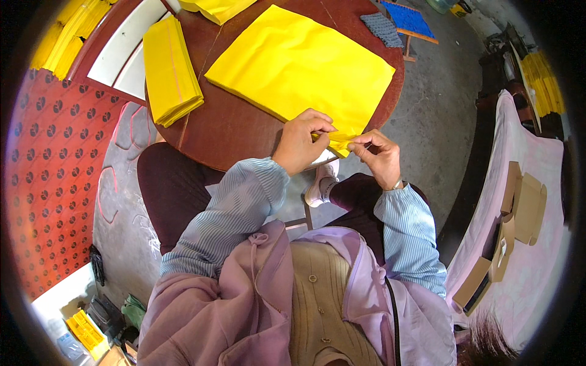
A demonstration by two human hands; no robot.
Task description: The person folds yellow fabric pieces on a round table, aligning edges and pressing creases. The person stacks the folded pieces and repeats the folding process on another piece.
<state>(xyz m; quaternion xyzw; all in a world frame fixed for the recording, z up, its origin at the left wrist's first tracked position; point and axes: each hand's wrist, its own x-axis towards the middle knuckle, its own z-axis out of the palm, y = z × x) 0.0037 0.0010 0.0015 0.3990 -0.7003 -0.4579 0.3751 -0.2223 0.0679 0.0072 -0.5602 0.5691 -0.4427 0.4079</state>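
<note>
A thick stack of flat yellow sheets [299, 64], like cloth, lies on a round reddish-brown table [229, 135]. At its near edge, my left hand [298, 141] pinches the yellow material with thumb and fingers. Just to the right, my right hand [379, 157] grips the same gathered corner [342, 146] between thumb and fingertips. This corner is crumpled and pulled out past the table's edge. Left of the stack sits a folded yellow bundle [171, 70] with a thin reddish line along it. Another yellow piece [218, 7] is partly cut off at the top.
A grey cloth [382, 29] lies at the table's far right, near a small blue-topped stool [410, 21]. Opened cardboard boxes [510, 226] rest on a pink-covered surface [549, 177] to the right. More yellow stacks [68, 38] stand far left. My knees are under the table edge.
</note>
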